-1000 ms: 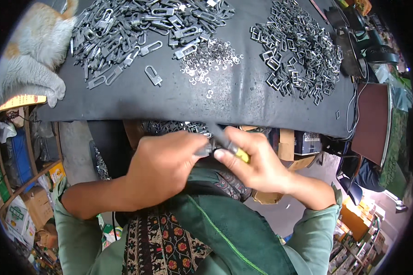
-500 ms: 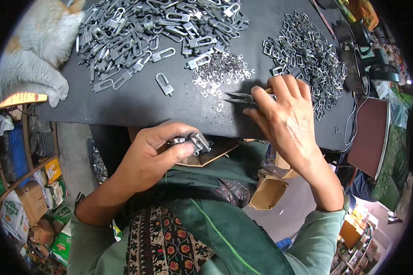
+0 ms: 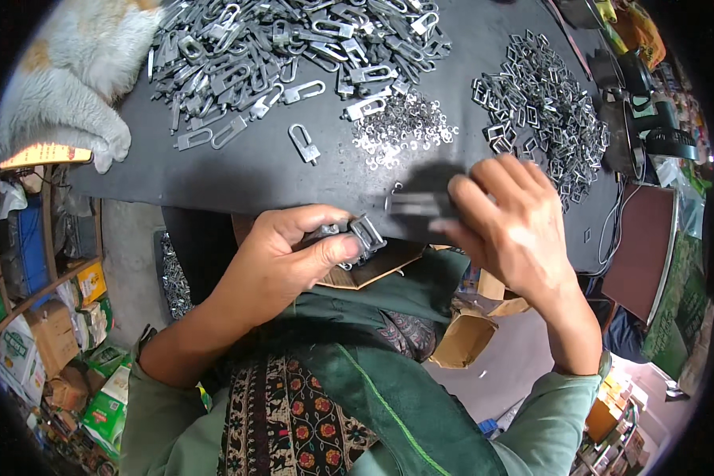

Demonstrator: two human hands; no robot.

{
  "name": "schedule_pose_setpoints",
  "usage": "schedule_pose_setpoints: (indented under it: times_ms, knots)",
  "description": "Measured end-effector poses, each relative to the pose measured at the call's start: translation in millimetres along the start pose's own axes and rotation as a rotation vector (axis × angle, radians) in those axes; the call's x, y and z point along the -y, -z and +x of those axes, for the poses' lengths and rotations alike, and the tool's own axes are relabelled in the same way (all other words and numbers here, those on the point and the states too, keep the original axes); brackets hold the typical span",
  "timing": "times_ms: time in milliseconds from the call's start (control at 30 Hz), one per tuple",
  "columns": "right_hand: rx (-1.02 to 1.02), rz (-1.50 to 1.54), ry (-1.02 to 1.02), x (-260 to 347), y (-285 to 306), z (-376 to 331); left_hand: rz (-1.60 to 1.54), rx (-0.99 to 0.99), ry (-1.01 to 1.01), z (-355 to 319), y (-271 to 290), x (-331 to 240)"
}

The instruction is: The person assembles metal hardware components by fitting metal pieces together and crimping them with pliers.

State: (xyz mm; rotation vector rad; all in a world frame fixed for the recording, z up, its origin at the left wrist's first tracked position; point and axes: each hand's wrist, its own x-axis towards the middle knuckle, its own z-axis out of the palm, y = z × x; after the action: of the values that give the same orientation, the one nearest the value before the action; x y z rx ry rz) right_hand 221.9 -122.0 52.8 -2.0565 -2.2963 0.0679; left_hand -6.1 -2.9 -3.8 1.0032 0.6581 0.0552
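My left hand (image 3: 289, 250) is closed round a small dark metal fitting (image 3: 367, 235), its rectangular frame end sticking out past the thumb. Most of that piece is hidden by the fingers. My right hand (image 3: 516, 222) grips needle-nose pliers (image 3: 420, 205), smeared by motion, their jaws toward the left hand but apart from it. A light speck shows at the jaw tips; I cannot make out what it is. Beyond the pliers lies a heap of small C-shaped clips (image 3: 404, 131). One loop-shaped metal piece (image 3: 304, 144) rests alone on the black tabletop (image 3: 238, 170).
A big heap of metal loop pieces (image 3: 285, 59) covers the far side, and a heap of rectangular metal frames (image 3: 543, 111) the right. A white and orange cat (image 3: 67, 87) lies at the left edge. An open cardboard box (image 3: 464, 341) stands below the table.
The pliers have come back from the clips, nearer to the table's front edge, and are now blurred. The fitting in my left hand is turned, showing its frame end. The whole view has shifted slightly.
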Motion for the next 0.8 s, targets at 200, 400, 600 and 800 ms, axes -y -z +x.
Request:
schedule_pose_setpoints:
  times_ms: [200, 400, 600, 800]
  knots:
    - [-0.058, 0.196, 0.074, 7, -2, -8, 0.066, 0.108, 0.014, 0, -2, 1]
    - [-0.075, 0.254, 0.102, 5, -6, -11, 0.073, 0.128, -0.037, 4, -4, 1]
    - [-0.050, 0.199, 0.128, 5, 4, -8, 0.060, 0.199, -0.024, 4, 0, -5]
    - [-0.101, 0.108, 0.137, 10, 9, -9, 0.077, 0.234, 0.000, 4, -2, -8]
